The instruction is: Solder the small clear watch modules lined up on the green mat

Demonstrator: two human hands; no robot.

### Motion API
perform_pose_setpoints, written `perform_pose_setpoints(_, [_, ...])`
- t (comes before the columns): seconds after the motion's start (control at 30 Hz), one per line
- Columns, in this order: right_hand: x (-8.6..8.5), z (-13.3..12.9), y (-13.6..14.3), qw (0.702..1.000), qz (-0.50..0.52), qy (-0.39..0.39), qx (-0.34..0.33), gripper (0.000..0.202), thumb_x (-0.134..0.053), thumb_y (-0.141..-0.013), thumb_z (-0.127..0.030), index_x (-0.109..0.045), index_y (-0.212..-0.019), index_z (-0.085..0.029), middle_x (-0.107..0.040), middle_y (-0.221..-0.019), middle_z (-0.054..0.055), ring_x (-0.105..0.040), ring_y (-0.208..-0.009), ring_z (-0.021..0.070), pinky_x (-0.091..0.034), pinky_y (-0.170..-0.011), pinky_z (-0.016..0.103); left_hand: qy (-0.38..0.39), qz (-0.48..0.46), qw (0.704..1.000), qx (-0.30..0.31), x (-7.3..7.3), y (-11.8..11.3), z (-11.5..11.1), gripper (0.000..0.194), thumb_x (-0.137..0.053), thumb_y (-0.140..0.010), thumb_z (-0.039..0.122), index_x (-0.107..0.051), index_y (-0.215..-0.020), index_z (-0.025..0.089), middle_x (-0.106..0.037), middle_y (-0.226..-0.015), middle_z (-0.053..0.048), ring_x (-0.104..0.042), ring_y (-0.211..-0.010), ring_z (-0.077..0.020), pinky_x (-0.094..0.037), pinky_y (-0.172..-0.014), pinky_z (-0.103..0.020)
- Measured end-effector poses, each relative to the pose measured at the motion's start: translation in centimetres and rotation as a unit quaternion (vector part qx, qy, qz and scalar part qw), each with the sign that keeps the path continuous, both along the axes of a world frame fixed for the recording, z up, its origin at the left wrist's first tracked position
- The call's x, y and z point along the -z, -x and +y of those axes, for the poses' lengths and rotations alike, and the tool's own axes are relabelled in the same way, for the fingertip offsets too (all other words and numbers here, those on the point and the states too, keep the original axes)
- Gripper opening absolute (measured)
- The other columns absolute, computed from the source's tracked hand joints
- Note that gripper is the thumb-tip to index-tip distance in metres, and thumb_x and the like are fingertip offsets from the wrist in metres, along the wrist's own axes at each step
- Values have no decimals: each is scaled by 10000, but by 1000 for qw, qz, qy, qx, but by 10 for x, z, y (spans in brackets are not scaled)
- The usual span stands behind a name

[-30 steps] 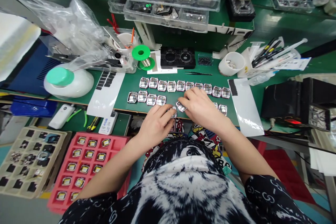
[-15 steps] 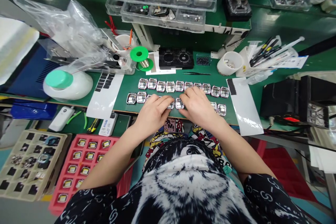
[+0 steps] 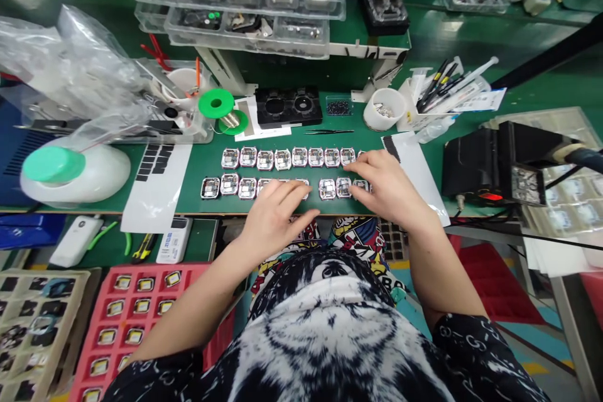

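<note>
Two rows of small squarish watch cases with circuit boards inside lie on the green bench, a back row (image 3: pixel 282 159) and a front row (image 3: pixel 228 184). Over the middle of the front row is my left hand (image 3: pixel 276 217), its fingers stretched out and its thumb apart, partly covering several cases. My right hand (image 3: pixel 391 187) is at the right end of both rows, with thumb and fingers spread; a watch case (image 3: pixel 343 186) lies just left of its thumb. The cases under its palm are hidden. I see nothing held in either hand.
Behind the rows are black tweezers (image 3: pixel 328 132), a black fixture (image 3: pixel 288 107), a green wire spool (image 3: pixel 217 103) and a white cup (image 3: pixel 384 110). A white bottle (image 3: pixel 78 169) stands at left, a black device (image 3: pixel 490 166) at right. Below left is a red tray (image 3: pixel 153 326).
The head view has swung to the right. My hands have moved apart, the right one further along the rows with its fingers spread. A gap in the front row now shows between them.
</note>
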State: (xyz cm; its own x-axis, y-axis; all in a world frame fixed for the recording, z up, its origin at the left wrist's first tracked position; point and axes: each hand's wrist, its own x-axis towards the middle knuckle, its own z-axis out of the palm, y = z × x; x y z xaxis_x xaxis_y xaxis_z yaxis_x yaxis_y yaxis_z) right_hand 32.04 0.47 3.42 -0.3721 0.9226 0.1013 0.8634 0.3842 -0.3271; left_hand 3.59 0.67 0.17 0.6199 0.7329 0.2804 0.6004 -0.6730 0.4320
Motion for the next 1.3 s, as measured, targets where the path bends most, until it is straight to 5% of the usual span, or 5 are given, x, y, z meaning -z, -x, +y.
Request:
perform_pose_setpoints(0.37, [18,-21,14,999,-37,-10,33,343,-666,-931,-275,-631,-1253,-164,-604,-1221,149,-487,-1161,337,-436,-975,486,-75,151,986,-15,-2,-57,8,410,-568,-1026,479,-608,-1292,169,-687,-1083,-114,-549,-983,-302,-440,-837,-446])
perform_pose_setpoints(0.57, [18,-23,15,999,-34,-13,28,364,-741,-899,-297,-632,-1225,-177,-604,-1204,129,-485,-1163,325,-429,-982,458,-31,132,991,-12,-6,-55,6,290,-571,-1013,288,-615,-1281,186,-678,-1153,-97,-534,-1009,-289,-454,-872,-433])
perform_pose_setpoints(0.8, [17,-25,14,998,-63,-18,19,550,-858,-771,-549,-642,-1103,-167,-594,-1137,144,-497,-1132,346,-432,-947,469,35,93,995,31,-10,-48,3,362,-543,-955,107,-610,-1299,198,-670,-1214,-77,-524,-994,-254,-479,-913,-415])
perform_pose_setpoints(0.97, [10,-27,9,998,-53,-3,-29,598,-866,-800,-427,-605,-1296,-221,-575,-1261,126,-481,-1213,340,-429,-982,470,42,92,994,39,-9,-48,1,367,-528,-968,113,-602,-1319,188,-660,-1231,-81,-517,-1010,-255,-475,-939,-417])
perform_pose_setpoints(1.3, [16,-29,2,998,-63,-13,-2,411,-864,-802,-427,-666,-1079,-198,-589,-1285,132,-475,-1280,354,-420,-1019,493,60,72,994,59,-4,-51,1,437,-467,-951,30,-596,-1335,192,-660,-1256,-76,-508,-996,-246,-466,-917,-409])
